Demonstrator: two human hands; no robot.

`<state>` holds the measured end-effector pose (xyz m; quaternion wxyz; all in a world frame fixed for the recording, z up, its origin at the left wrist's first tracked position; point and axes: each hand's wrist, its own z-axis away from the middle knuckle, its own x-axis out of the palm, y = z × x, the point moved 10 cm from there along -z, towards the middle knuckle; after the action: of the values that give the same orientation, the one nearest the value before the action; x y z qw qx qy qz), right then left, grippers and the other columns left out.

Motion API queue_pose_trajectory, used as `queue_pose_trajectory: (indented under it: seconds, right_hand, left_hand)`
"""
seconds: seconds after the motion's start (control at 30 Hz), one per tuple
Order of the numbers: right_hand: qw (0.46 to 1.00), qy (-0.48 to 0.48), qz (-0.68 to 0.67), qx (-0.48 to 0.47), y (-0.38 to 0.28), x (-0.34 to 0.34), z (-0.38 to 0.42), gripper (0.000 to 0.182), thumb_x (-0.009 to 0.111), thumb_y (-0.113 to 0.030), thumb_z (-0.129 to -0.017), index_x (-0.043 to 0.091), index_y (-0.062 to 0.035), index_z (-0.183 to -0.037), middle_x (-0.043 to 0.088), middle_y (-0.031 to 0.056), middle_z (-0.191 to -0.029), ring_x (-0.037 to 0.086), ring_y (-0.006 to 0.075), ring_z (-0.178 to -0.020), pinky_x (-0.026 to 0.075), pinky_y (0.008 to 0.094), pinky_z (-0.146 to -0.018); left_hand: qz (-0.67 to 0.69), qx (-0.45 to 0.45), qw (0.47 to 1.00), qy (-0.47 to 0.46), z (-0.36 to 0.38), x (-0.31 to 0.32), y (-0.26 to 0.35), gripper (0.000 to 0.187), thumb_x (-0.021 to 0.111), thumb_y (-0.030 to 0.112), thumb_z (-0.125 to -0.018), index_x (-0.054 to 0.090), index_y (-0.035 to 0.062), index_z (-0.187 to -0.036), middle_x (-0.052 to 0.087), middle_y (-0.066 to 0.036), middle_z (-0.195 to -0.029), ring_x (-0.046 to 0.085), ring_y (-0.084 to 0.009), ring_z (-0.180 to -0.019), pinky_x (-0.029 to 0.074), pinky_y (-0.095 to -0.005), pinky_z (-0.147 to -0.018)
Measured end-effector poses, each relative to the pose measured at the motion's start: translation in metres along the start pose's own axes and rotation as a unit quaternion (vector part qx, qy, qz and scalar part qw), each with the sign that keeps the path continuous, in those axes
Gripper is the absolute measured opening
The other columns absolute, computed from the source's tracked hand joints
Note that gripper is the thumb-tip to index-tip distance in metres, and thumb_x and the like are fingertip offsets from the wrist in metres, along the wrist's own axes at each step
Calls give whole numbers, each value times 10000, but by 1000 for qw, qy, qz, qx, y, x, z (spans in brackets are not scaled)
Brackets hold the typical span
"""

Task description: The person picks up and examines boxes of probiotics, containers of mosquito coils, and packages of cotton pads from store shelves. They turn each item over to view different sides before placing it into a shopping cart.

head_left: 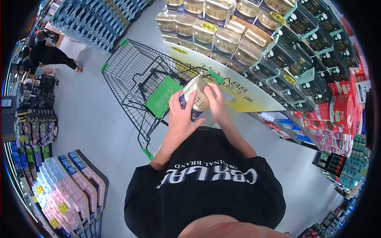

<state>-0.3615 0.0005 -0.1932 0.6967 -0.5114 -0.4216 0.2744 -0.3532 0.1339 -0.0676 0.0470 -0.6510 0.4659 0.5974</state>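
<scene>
Both of my hands hold a gold and dark-blue pack (200, 100) with large Chinese lettering, in front of my chest. My left hand (181, 117) grips its left side, fingers spread over the front and thumb near the lower end. Around the upper right side are the fingers of my right hand (217, 104). Just beyond the pack stands a black wire shopping cart (125, 73) with a green child-seat panel (164, 96). The cart's handle is partly hidden by my hands and the pack.
Similar gold packs (204, 33) are stacked ahead, beside dark green packs (279, 55) and red packs (343, 113). A white and yellow sign board (254, 97) fronts them. Pink and blue packs (65, 188) stand at lower left. Another person (49, 53) bends at far left.
</scene>
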Motion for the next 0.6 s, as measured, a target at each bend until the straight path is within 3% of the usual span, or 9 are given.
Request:
queue_pose_trajectory:
  seconds: [0.13,0.17,0.3,0.4,0.47,0.53,0.6]
  right_hand:
    - [991,-96,54,74,-1,16,31,468,579,-210,-953,431,-45,-1365,555,112,-1208,537,141,-1070,488,279,-783]
    - [986,-104,106,70,-3,7,34,578,610,-196,-929,355,-78,-1434,519,128,-1286,525,154,-1110,492,293,-770]
    - [938,14,311,-149,-107,-59,21,544,637,-185,-899,427,-87,-1391,544,119,-1264,542,186,-1098,487,290,-777]
    - [857,132,408,-287,-197,-104,13,493,649,-186,-885,492,-67,-1337,559,136,-1258,548,203,-1087,481,292,-789]
    - [803,203,485,-280,-242,-123,7,500,660,-180,-871,499,-54,-1327,553,164,-1275,545,256,-1110,466,315,-853]
    - [691,232,577,-369,-269,-133,-2,521,678,-204,-851,508,-50,-1318,544,185,-1286,521,320,-1155,433,334,-927]
    - [643,230,632,-366,-274,-149,-21,561,697,-282,-831,514,-93,-1326,494,182,-1352,443,355,-1257,361,408,-1008]
  left_hand:
    - [110,-62,992,-17,-3,20,-65,829,822,256,-649,441,72,-1361,449,-208,-1252,390,-366,-1194,377,-448,-984]
    - [102,-78,992,4,-4,25,-90,823,813,270,-664,432,75,-1367,450,-207,-1253,391,-366,-1190,360,-449,-996]
    - [35,-126,990,47,-14,66,-203,823,780,320,-708,391,83,-1392,433,-236,-1258,380,-393,-1179,316,-481,-1016]
    - [4,-132,991,38,-18,121,-274,819,762,282,-733,349,85,-1412,364,-295,-1292,332,-459,-1192,295,-534,-1022]
    - [-23,-126,992,21,-9,171,-321,778,733,233,-760,334,88,-1412,354,-309,-1303,318,-486,-1214,277,-554,-1042]
    - [-15,-186,982,-11,15,218,-371,774,713,225,-775,305,95,-1421,339,-338,-1302,299,-512,-1232,267,-565,-1052]
    - [4,-254,966,-51,24,234,-389,779,695,221,-787,275,105,-1432,318,-367,-1305,282,-536,-1244,259,-572,-1060]
